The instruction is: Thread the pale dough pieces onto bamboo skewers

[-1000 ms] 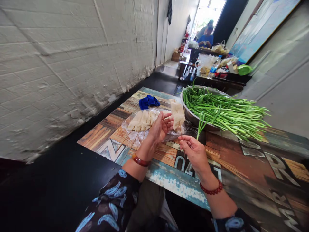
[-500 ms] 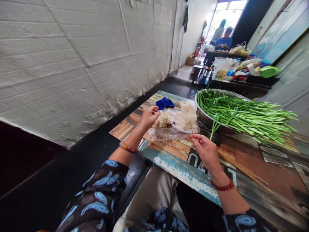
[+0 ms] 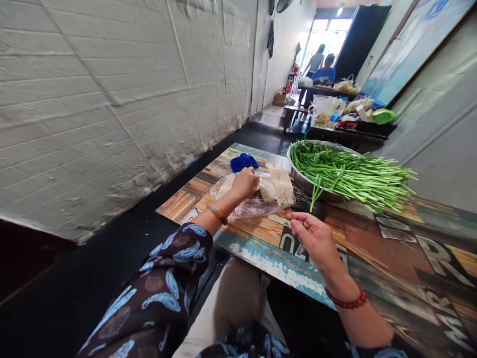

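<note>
My right hand (image 3: 315, 241) pinches a thin bamboo skewer (image 3: 288, 203). At its upper end is a thin pale sheet, perhaps tofu skin (image 3: 279, 179). My left hand (image 3: 246, 183) is over the pile of pale sheets (image 3: 225, 185), its fingers curled and closed; what they grip, if anything, is hidden. Beneath the pile a clear plastic bag (image 3: 248, 209) is spread on the wood-patterned table (image 3: 261, 228). Just beyond my left hand a blue cloth (image 3: 244, 161) lies crumpled.
A metal basin (image 3: 294, 171) heaped with long green stalks (image 3: 354, 174) stands at the table's right. Loose skewers (image 3: 357, 252) lie to the right of my right hand. Farther back, a second table holds bags and a green container (image 3: 383, 117); two people are near the doorway.
My left hand has moved right and down onto the pale sheets, its fingers closing. My right hand still holds the skewer with its sheet. The view has shifted slightly to the right.
</note>
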### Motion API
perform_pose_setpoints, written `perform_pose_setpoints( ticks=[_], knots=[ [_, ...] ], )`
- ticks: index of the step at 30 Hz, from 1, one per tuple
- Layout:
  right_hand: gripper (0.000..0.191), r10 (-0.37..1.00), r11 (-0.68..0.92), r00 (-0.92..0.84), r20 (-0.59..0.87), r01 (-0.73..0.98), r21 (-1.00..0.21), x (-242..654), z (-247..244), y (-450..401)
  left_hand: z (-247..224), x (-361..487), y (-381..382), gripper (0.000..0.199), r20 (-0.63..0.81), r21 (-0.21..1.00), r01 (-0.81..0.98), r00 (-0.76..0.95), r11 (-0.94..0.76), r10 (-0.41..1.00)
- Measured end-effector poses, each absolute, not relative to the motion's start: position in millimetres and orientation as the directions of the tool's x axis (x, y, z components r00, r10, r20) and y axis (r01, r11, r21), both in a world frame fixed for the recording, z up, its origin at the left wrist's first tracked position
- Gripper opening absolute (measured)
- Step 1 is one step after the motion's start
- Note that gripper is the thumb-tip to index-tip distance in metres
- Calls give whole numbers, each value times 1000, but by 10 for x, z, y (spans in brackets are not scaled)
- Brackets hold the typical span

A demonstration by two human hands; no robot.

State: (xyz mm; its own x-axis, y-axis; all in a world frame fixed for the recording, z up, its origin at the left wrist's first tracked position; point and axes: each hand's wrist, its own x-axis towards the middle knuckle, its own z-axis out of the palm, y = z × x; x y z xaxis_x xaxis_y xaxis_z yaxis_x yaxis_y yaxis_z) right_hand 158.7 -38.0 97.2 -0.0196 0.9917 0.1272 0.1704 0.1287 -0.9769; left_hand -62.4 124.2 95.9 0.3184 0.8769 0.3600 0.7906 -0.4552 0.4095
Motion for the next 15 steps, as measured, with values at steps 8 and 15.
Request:
perform_pose_setpoints(
  ticks=[8,15],
  knots=[
    [24,979,43,-205,0,202,-978,1602,993,-694,1554,-583,1576,15,341,618,666,252,-418,906],
    [25,983,40,-185,20,108,-993,1069,856,-172,1678,-482,1559,16,361,622,661,233,-419,903]
  ],
)
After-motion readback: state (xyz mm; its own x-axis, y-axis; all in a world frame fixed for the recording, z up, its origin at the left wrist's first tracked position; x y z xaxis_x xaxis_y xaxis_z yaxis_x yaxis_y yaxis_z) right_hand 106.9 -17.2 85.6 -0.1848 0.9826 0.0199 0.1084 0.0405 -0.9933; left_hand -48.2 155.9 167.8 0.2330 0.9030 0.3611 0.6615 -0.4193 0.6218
